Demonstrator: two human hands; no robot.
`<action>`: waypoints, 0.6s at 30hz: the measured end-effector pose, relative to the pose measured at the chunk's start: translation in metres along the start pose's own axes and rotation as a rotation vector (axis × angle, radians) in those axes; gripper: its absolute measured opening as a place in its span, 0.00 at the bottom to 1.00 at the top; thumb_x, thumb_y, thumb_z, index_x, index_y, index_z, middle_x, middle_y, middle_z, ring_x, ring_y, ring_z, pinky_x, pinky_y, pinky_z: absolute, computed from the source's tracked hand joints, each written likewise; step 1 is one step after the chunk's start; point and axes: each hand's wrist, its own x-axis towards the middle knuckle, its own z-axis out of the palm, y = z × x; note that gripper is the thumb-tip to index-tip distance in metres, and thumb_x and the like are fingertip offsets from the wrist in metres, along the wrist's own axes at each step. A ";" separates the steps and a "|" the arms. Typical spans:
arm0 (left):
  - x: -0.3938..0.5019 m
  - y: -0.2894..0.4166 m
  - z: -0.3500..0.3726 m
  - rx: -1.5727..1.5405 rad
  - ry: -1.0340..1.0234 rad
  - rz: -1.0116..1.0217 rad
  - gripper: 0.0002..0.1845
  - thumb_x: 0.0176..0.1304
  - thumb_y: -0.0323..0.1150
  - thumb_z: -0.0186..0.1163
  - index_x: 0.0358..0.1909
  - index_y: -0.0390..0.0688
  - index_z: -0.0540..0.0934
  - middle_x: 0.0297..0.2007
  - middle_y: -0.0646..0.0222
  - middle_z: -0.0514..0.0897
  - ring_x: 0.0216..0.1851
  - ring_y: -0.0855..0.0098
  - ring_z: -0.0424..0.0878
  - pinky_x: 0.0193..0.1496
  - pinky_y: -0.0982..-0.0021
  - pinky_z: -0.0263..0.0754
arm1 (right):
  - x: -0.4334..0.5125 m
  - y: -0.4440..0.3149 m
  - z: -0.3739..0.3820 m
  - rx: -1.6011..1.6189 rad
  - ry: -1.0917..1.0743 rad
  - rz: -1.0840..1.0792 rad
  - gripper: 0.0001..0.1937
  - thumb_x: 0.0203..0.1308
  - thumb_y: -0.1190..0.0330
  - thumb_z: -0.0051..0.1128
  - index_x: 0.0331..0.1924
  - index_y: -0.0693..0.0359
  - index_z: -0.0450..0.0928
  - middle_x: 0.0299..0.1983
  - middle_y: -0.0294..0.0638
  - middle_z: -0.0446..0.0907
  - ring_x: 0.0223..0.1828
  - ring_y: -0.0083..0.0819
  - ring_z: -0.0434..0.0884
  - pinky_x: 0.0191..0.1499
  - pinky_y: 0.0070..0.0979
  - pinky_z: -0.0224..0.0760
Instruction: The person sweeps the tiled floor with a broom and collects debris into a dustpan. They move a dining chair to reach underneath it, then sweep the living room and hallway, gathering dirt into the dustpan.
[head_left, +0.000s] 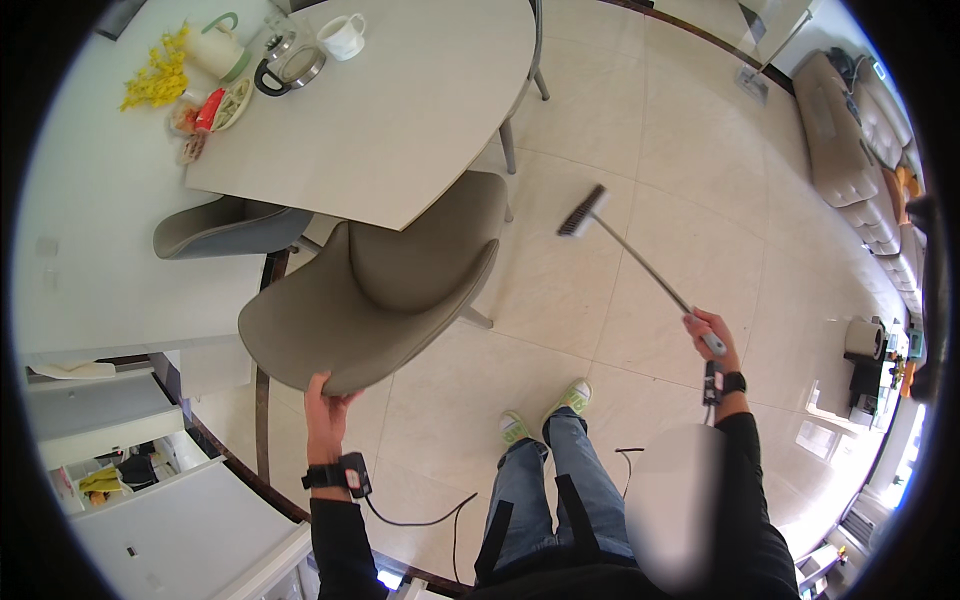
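Observation:
My left hand (328, 416) grips the top edge of the backrest of a taupe upholstered chair (307, 330), thumb on the inner face. The chair stands at the corner of a pale dining table (390, 105). In my right hand (709, 337) is the grey handle end of a long-handled brush (645, 266), held out to the right. Its bristled head (582, 211) is off to the right of the chair, over the tiled floor (675, 225); whether the bristles touch the floor I cannot tell.
On the table are a glass coffee pot (291, 67), a white mug (343, 37), a kettle (217, 51) and yellow flowers (161, 71). A second chair (232, 229) stands at the left. A sofa (832, 135) lines the far right. Cables hang from both wrist devices.

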 end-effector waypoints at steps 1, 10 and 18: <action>0.009 0.002 0.008 -0.005 -0.004 0.004 0.15 0.56 0.35 0.52 0.43 0.39 0.72 0.40 0.67 0.77 0.41 0.68 0.77 0.44 0.62 0.76 | -0.017 -0.010 -0.007 0.076 0.027 -0.002 0.11 0.64 0.69 0.43 0.34 0.71 0.61 0.19 0.34 0.64 0.13 0.14 0.64 0.13 0.07 0.61; 0.069 0.024 0.061 -0.049 -0.227 0.073 0.12 0.60 0.35 0.50 0.39 0.36 0.71 0.39 0.63 0.78 0.39 0.65 0.78 0.48 0.59 0.77 | -0.101 0.030 -0.018 -0.267 0.323 -0.206 0.13 0.59 0.73 0.45 0.48 0.54 0.64 0.26 0.40 0.68 0.14 0.13 0.61 0.09 0.07 0.55; 0.108 0.034 0.073 -0.043 -0.265 0.127 0.14 0.58 0.36 0.54 0.34 0.32 0.71 0.36 0.57 0.76 0.37 0.59 0.79 0.40 0.61 0.82 | -0.181 0.215 -0.004 -0.601 0.283 0.210 0.13 0.60 0.70 0.41 0.47 0.65 0.67 0.18 0.31 0.61 0.13 0.15 0.57 0.12 0.13 0.51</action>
